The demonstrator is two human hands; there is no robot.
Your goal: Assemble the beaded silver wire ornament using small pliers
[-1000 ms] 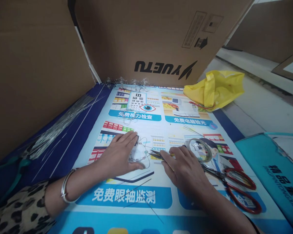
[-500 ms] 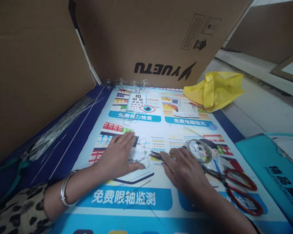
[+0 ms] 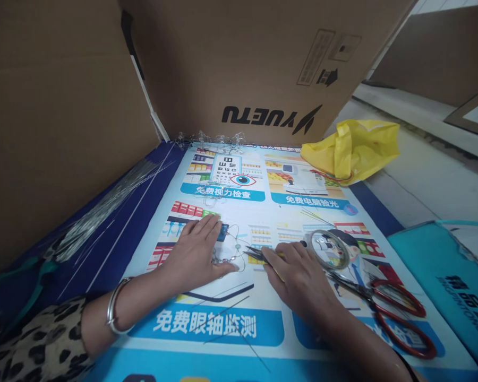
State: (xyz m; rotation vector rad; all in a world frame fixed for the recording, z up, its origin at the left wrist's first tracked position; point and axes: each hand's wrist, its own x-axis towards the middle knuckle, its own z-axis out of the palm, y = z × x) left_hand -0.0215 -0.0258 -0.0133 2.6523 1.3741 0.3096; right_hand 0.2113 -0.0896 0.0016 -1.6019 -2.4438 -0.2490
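My left hand (image 3: 197, 246) lies flat, fingers stretched out, over part of a wire piece with small beads (image 3: 238, 246). Thin wire loops of that piece stick out past its fingertips and thumb; the rest is hidden under the palm. My right hand (image 3: 297, 268) is closed around needle-nose pliers (image 3: 257, 253), whose handles are mostly covered by the fingers. The plier tips point left and sit close to the wire loops; whether they touch the wire I cannot tell.
Scissors with red handles (image 3: 402, 313) and a clear tape roll (image 3: 330, 249) lie right of my right hand. Loose wires (image 3: 231, 321) lie in front. A wire bundle (image 3: 99, 212) and green-handled pliers (image 3: 40, 270) are left. Behind stand cardboard panels (image 3: 242, 58) and a yellow bag (image 3: 354, 151).
The whole view has shifted slightly, with things a little further right and down. Both hands and the pliers hold nearly the same places on the printed sheet.
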